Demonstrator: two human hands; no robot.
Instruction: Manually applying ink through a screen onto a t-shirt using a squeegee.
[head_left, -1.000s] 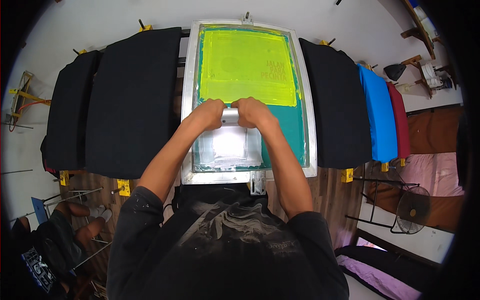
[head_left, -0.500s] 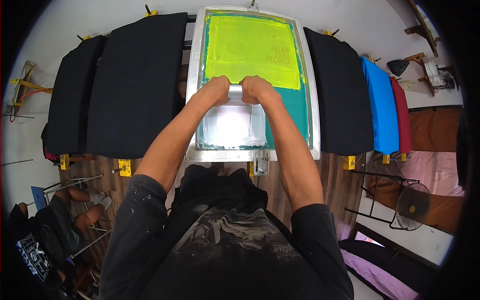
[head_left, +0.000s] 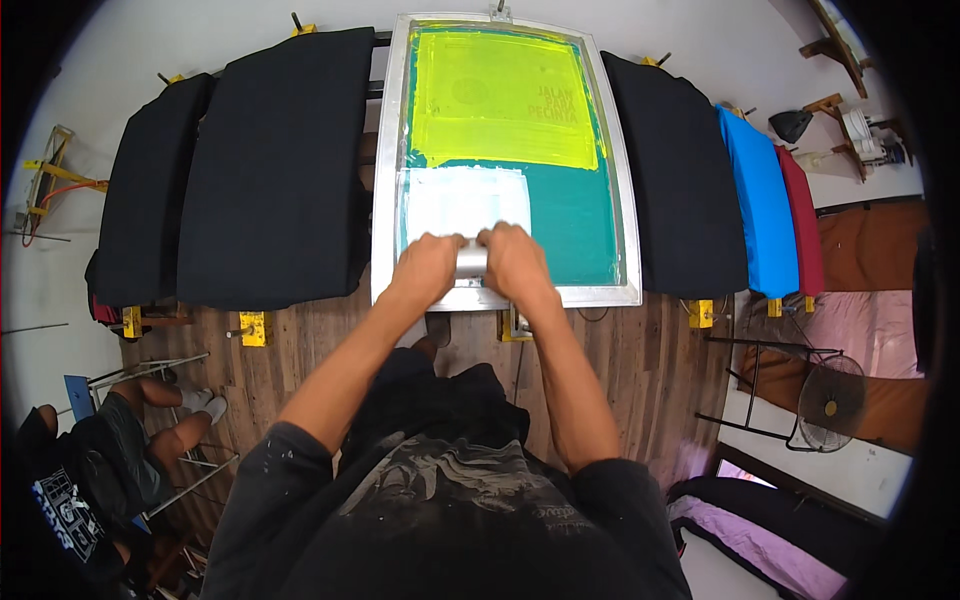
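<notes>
Both fists close round a squeegee (head_left: pixel 470 262) with a metal grip: my left hand (head_left: pixel 430 268) on its left end, my right hand (head_left: pixel 513 265) on its right. The squeegee rests near the front end of a screen printing frame (head_left: pixel 633 240) with a silver metal rim. A white ink patch (head_left: pixel 465 200) covers the mesh just beyond my hands. Farther off, a bright yellow-green ink area (head_left: pixel 500 95) fills the far half. Teal mesh (head_left: pixel 570 225) shows to the right. The squeegee's blade is hidden behind the hands.
Black fabric-covered boards flank the frame, left (head_left: pixel 275 170) and right (head_left: pixel 680 180). Beyond the right one are a blue board (head_left: pixel 755 205) and a red board (head_left: pixel 800 220). A standing fan (head_left: pixel 830 405) is at the right. A seated person (head_left: pixel 125 440) is at the lower left.
Both hands have pulled the squeegee toward me, from the edge of the yellow-green area to the frame's near end. More of the white patch now shows behind it.
</notes>
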